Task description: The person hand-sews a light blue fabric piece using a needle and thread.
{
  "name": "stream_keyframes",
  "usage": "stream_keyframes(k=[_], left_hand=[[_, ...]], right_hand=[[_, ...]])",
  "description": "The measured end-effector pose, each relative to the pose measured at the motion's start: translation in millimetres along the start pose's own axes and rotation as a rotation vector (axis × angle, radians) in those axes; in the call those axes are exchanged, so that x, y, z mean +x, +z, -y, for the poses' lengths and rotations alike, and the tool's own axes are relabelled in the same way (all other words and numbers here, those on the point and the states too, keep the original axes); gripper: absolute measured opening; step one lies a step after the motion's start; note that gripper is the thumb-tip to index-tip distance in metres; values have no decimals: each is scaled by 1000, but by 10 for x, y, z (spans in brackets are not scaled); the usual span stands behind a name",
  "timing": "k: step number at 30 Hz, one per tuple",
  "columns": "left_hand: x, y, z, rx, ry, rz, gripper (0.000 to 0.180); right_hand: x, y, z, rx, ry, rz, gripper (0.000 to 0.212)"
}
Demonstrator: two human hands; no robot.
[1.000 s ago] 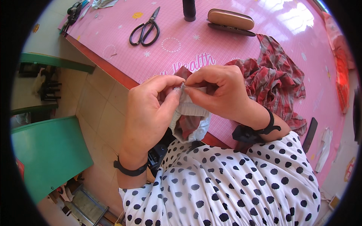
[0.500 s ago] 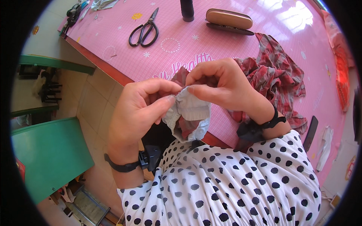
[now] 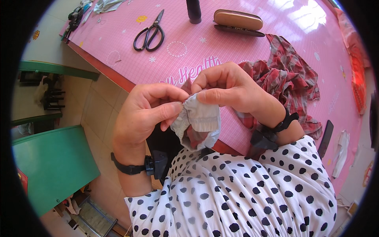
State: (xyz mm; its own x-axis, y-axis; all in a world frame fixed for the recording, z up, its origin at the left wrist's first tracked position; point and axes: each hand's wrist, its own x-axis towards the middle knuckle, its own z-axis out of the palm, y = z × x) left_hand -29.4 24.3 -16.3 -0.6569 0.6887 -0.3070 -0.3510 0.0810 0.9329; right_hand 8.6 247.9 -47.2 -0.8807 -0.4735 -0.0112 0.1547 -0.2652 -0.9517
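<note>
A small gathered piece of light grey fabric (image 3: 203, 114), with red plaid cloth showing inside and behind it, hangs between my hands over the table's near edge. My left hand (image 3: 148, 110) pinches its upper left edge between thumb and fingers. Close beside that, my right hand (image 3: 227, 87) pinches the top edge, its thumb lying along the pale cloth. The two sets of fingertips nearly meet. Whether a needle or thread is between them is too small to tell. Red plaid cloth (image 3: 290, 75) lies crumpled on the table past my right wrist.
On the pink-covered table (image 3: 177, 33) lie black-handled scissors (image 3: 150, 33), a dark thread cone (image 3: 194, 12) and an open glasses case (image 3: 239, 21). Farther right are a black flat object (image 3: 325, 139) and a white cloth strip (image 3: 341, 154). A green tabletop (image 3: 55, 162) stands at left.
Both hands keep their pinch on the grey fabric, with only slight finger shifts. The right thumb lies a little flatter on the cloth. The view has moved slightly.
</note>
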Motion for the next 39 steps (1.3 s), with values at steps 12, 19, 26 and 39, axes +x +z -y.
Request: stream_keyframes(k=[12, 19, 26, 39], left_hand=[[-6, 17, -14, 30, 8, 0, 16], [40, 66, 95, -193, 99, -26, 20], [-6, 183, 34, 726, 743, -383, 20], [-225, 546, 28, 1140, 1257, -111, 22]], right_hand=[[10, 10, -64, 21, -24, 11, 14], [26, 82, -218, 126, 34, 13, 13], [41, 49, -227, 227, 67, -140, 14], [48, 119, -230, 92, 19, -188, 11]])
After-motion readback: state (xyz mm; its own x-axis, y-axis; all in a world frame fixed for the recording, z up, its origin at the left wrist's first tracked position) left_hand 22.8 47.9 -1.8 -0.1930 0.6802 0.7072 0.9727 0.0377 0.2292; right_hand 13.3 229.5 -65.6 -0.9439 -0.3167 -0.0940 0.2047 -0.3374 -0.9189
